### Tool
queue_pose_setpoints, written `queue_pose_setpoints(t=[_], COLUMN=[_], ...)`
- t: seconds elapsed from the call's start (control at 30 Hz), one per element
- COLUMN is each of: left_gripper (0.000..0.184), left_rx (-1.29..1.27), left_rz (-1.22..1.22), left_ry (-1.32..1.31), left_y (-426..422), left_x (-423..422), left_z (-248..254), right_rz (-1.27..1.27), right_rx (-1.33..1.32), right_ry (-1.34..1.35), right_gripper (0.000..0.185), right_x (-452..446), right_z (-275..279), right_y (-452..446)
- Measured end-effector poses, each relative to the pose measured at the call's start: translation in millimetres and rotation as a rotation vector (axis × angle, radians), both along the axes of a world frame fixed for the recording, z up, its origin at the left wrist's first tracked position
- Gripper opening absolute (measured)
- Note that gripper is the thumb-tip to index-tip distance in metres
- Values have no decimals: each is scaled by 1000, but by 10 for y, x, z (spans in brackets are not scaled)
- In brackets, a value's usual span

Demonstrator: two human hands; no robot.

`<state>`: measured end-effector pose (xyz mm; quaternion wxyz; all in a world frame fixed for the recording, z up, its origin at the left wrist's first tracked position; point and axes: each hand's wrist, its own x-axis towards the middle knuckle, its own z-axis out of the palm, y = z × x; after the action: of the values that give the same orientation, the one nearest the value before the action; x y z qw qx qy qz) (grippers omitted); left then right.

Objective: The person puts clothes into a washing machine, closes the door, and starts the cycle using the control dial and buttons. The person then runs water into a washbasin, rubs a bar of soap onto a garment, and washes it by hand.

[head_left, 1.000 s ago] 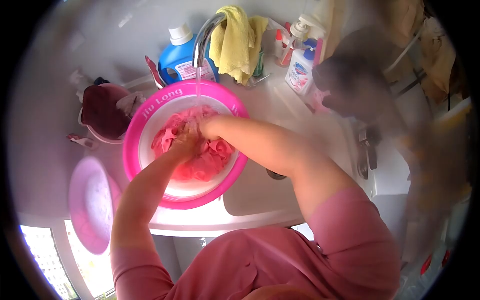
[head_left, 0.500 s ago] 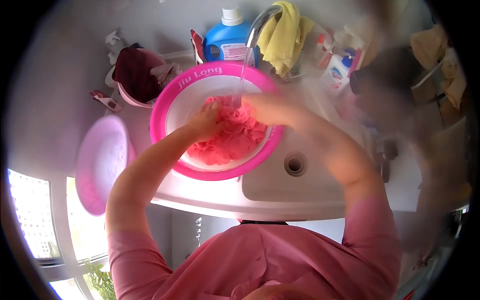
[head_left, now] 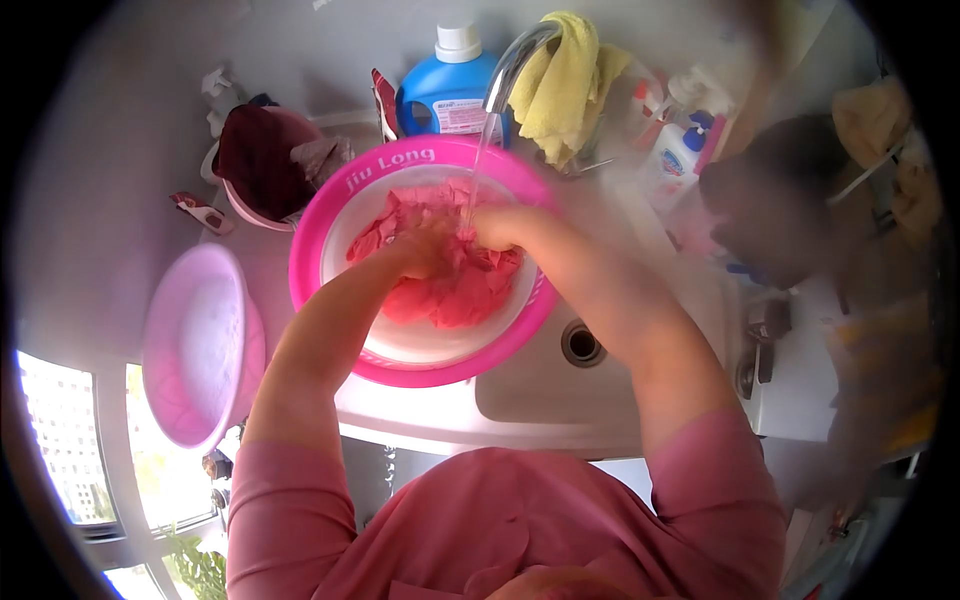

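A wet pink cloth (head_left: 440, 303) lies bunched in a white basin with a bright pink rim (head_left: 420, 373). Water runs from the curved faucet (head_left: 512, 68) onto the cloth between my hands. My left hand (head_left: 432, 250), blurred, is closed on the middle of the cloth, with its fingertips partly hidden. Close by on the right, my right hand (head_left: 497, 228) grips the cloth under the stream, fingers bent down into the folds.
Behind the basin stands a blue detergent bottle (head_left: 455, 90). A yellow towel (head_left: 560, 90) hangs over the faucet. To the left are a pink bucket with dark cloth (head_left: 262, 160) and a lilac basin (head_left: 200, 345). The sink drain (head_left: 582, 343) and a soap bottle (head_left: 675, 155) are on the right.
Both hands have come closer together over the cloth, my left moving right and my right moving down. The cloth now spreads farther toward the basin's upper left. The view has shifted slightly.
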<state>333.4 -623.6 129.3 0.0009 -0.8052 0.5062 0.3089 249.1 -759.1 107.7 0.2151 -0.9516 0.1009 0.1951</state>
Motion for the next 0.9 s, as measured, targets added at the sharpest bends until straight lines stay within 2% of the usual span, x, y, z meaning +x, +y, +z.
queue_pose_setpoints(t=[0.03,0.07,0.13,0.17,0.23,0.27,0.3,0.37,0.4,0.47,0.5,0.53,0.57,0.6,0.63,0.67,0.77,0.8,0.83,0.9], left_gripper=[79,79,81,81,76,70,70,43,43,14,14,12,12,13,14,12,10,11,14,15], left_rx=[-59,-115,-225,-280,-261,-241,-241,-346,-343,-478,-481,-572,-636,-702,-768,-794,-831,-815,-836,-767], left_rz=[-6,-12,-32,-41,34,120,118,46,42,20,25,79,115,147,176,223,339,359,371,400], left_ry=[42,87,173,220,320,418,415,331,329,47,45,145,185,226,266,239,187,188,190,284], left_y=[2,17,37,52,136,182,210,266,337,521,618,748,844,945,1052,1074,1134,1147,1186,1230], left_x=[51,94,164,185,145,122,109,80,18,-131,-153,-155,-232,-313,-401,-481,-673,-688,-798,-862], left_z=[-39,-106,-194,-214,-178,-158,-137,-86,-1,210,210,202,246,288,331,354,364,324,407,454], right_rz=[13,6,-159,-168,-60,40,39,-4,-7,101,18,-252,-520,-809,-974,-879,-949,-900,-921,-904], right_rx=[-72,-73,122,120,99,62,62,399,400,649,524,529,567,347,399,588,377,119,303,448], right_ry=[-111,-114,-157,-160,-74,-148,-152,-415,-418,-632,-674,-853,-1028,-895,-854,-857,-805,-978,-1068,-939], right_gripper=[39,39,35,35,31,29,29,27,27,26,25,28,33,37,47,49,50,53,53,54], right_x=[-8,-10,-25,-76,-234,-286,-389,-669,-770,-973,-1098,-988,-989,-1054,-1095,-996,-692,-519,-497,-609], right_z=[8,-32,-96,-77,130,187,315,603,634,701,822,391,264,383,558,-113,-144,-342,-257,-42], right_y=[-25,-10,67,88,192,223,268,319,288,169,83,-198,-352,-427,-368,-911,-1082,-1335,-1305,-1213])
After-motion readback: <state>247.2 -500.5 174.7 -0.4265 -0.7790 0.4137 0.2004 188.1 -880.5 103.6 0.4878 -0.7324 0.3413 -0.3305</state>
